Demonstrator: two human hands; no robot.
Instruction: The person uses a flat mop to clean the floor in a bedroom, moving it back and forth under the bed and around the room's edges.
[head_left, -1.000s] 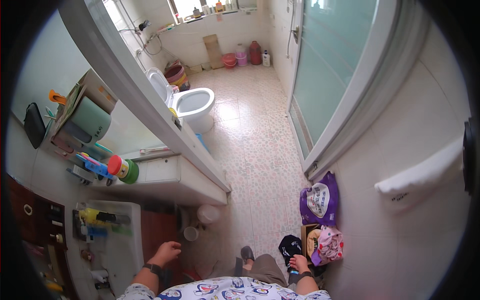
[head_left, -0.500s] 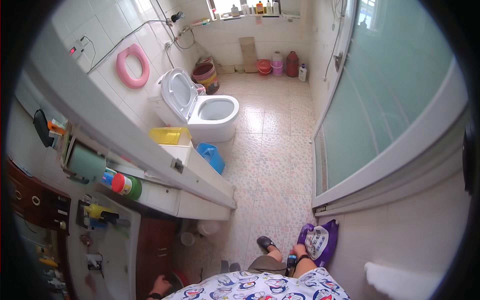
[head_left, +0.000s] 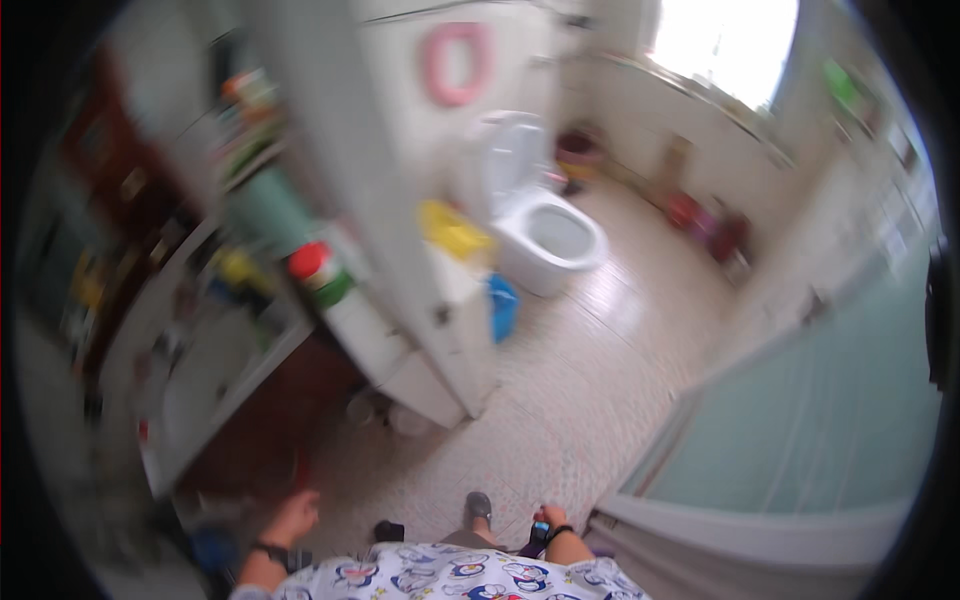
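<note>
My left hand (head_left: 295, 515), a dark band at its wrist, is held low in front of me, near the dark red-brown vanity cabinet (head_left: 270, 410). Motion smears its fingers, and nothing shows clearly in it. On the other side, my right hand (head_left: 549, 516) has its fingers curled in; what they hold, if anything, is hidden. A dark band circles that wrist too, with a small blue and black object (head_left: 540, 530) beside it. Only a sliver of a purple bag (head_left: 600, 548) shows past the right wrist. Between my hands is my foot in a grey shoe (head_left: 479, 508).
A white door frame (head_left: 340, 160) stands left of the bathroom opening. Inside are a white toilet (head_left: 560, 235), lid up, a blue bin (head_left: 502, 305) and a yellow box (head_left: 455, 230). A frosted glass door (head_left: 800, 400) borders the right. A washbasin (head_left: 215, 370) lies left.
My view has swung to the right and is blurred. Against the scene, both hands have come up, the left now before the cabinet; the purple bag is mostly out of sight.
</note>
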